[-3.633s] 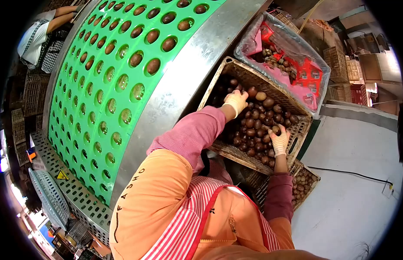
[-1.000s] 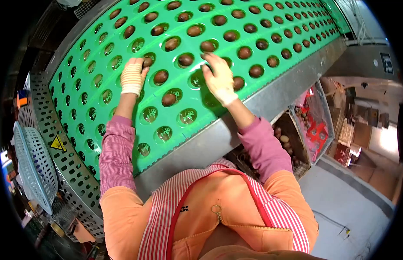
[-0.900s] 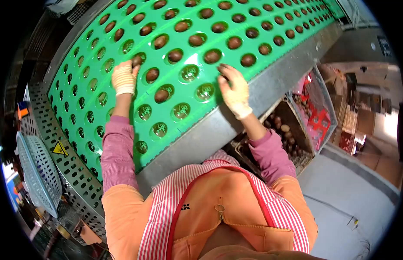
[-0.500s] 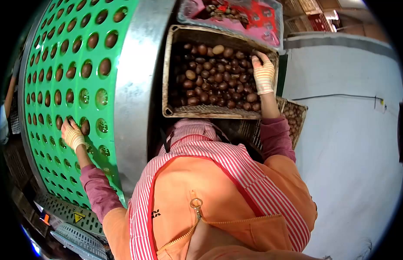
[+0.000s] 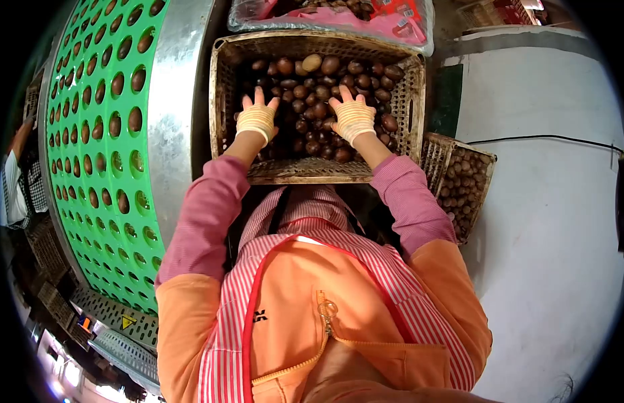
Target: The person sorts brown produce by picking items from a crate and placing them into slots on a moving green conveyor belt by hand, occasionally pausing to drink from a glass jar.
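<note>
My left hand (image 5: 257, 122), in a yellowish striped glove with bare fingertips, lies in the left part of a brown plastic crate (image 5: 216, 111). Its fingers are spread and rest on dark brown, egg-shaped fruits (image 5: 319, 109), whose exact kind I cannot tell. In a matching glove, my right hand (image 5: 354, 119) reaches over the same fruits nearer the crate's middle, fingers also apart. Neither hand shows a fruit gripped in it; what lies under the palms is hidden. One paler fruit (image 5: 312, 63) sits near the back of the heap.
To the left a curved green panel (image 5: 107, 151) has rows of oval pockets, many holding fruits, beside a metal guard (image 5: 174, 114). A second crate (image 5: 490, 176) of fruits stands at right. Behind is a pink-lined tray (image 5: 406, 30). Another person's arm (image 5: 20, 140) shows far left.
My left hand has left the green panel and moved right into the crate. My right hand has shifted left from the crate's right side. The view has turned slightly, and pockets have advanced.
</note>
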### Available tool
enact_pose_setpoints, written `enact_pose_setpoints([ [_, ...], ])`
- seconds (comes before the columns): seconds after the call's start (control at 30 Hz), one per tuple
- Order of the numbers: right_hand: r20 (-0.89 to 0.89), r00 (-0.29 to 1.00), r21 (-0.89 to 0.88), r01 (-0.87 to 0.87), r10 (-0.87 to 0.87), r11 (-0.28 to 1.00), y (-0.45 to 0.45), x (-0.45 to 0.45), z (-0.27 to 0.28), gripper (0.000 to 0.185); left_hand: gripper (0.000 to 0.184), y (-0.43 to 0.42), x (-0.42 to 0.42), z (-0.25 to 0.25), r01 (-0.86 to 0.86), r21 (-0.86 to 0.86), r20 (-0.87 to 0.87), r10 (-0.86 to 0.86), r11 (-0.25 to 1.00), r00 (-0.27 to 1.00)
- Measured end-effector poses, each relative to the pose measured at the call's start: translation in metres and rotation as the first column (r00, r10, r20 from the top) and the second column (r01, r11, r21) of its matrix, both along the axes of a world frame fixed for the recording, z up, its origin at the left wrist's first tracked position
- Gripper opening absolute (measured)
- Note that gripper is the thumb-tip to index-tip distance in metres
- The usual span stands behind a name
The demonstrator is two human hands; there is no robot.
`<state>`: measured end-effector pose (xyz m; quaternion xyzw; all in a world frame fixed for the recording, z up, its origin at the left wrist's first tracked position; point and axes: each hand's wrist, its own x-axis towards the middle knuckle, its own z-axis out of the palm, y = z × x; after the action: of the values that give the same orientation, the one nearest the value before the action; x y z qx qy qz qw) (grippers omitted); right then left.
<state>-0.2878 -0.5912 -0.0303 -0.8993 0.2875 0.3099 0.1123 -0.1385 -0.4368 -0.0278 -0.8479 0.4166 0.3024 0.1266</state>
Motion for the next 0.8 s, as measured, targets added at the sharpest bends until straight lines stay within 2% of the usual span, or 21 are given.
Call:
enact_pose_setpoints([
  [0.07, 0.077, 0.997, 0.035, 0.002, -0.005, 0.999, -0.001, -0.006, -0.009, 0.051, 0.063, -0.003, 0.0, -0.023, 0.022, -0.034, 0.032, -0.021, 0.999, 0.999],
  [0.1, 0.112, 0.994, 0.025, -0.019, 0.016, 1.0, 0.001, -0.008, -0.011, 0.058, 0.059, -0.004, 0.0, -0.025, 0.032, -0.05, 0.049, -0.03, 0.998, 0.998],
  [0.2, 0.123, 0.987, 0.054, 0.097, -0.103, 0.994, 0.013, -0.001, -0.013, 0.058, 0.05, 0.001, -0.004, -0.025, -0.045, -0.027, -0.068, 0.044, 0.999, 0.997],
  [0.27, 0.089, 0.98, 0.081, 0.171, -0.178, 0.982, 0.007, 0.007, -0.011, 0.055, 0.048, 0.007, -0.007, -0.036, -0.072, -0.038, -0.067, 0.069, 0.997, 0.995],
  [0.4, 0.186, 0.98, 0.154, 0.044, -0.073, 0.987, -0.006, -0.01, -0.016, 0.048, 0.056, 0.005, -0.012, -0.041, -0.212, -0.083, -0.171, 0.196, 0.974, 0.966],
  [0.47, 0.143, 0.989, 0.206, 0.009, -0.039, 0.979, -0.009, -0.015, -0.007, 0.049, 0.054, 0.002, -0.02, -0.033, -0.272, -0.053, -0.195, 0.257, 0.961, 0.947],
  [0.5, 0.066, 0.998, 0.247, -0.02, 0.003, 0.969, -0.012, -0.014, -0.01, 0.055, 0.049, 0.002, -0.021, -0.035, -0.301, -0.062, -0.213, 0.282, 0.951, 0.935],
  [0.57, -0.054, 0.991, 0.256, -0.104, 0.122, 0.961, -0.009, -0.007, -0.017, 0.063, 0.029, -0.001, -0.024, -0.04, -0.275, -0.062, -0.136, 0.265, 0.96, 0.955],
  [0.63, -0.132, 0.965, 0.202, -0.196, 0.225, 0.96, -0.001, -0.006, -0.019, 0.065, 0.032, -0.003, -0.029, -0.067, -0.184, -0.072, -0.01, 0.183, 0.98, 0.983],
  [0.67, -0.182, 0.948, 0.176, -0.231, 0.263, 0.957, 0.003, -0.007, -0.019, 0.066, 0.034, -0.002, -0.024, -0.066, -0.185, -0.086, -0.061, 0.181, 0.979, 0.982],
  [0.7, -0.282, 0.913, 0.178, -0.251, 0.294, 0.951, 0.008, -0.004, -0.012, 0.065, 0.041, -0.004, -0.014, -0.06, -0.21, 0.002, -0.192, 0.206, 0.978, 0.96],
  [0.73, -0.386, 0.866, 0.179, -0.267, 0.317, 0.947, 0.012, 0.0, -0.005, 0.065, 0.055, -0.001, -0.008, -0.023, -0.284, 0.006, -0.313, 0.271, 0.959, 0.91],
  [0.8, -0.419, 0.869, 0.133, -0.227, 0.262, 0.965, 0.019, 0.007, -0.003, 0.059, 0.067, 0.008, -0.002, 0.002, -0.376, -0.105, -0.434, 0.297, 0.921, 0.85],
])
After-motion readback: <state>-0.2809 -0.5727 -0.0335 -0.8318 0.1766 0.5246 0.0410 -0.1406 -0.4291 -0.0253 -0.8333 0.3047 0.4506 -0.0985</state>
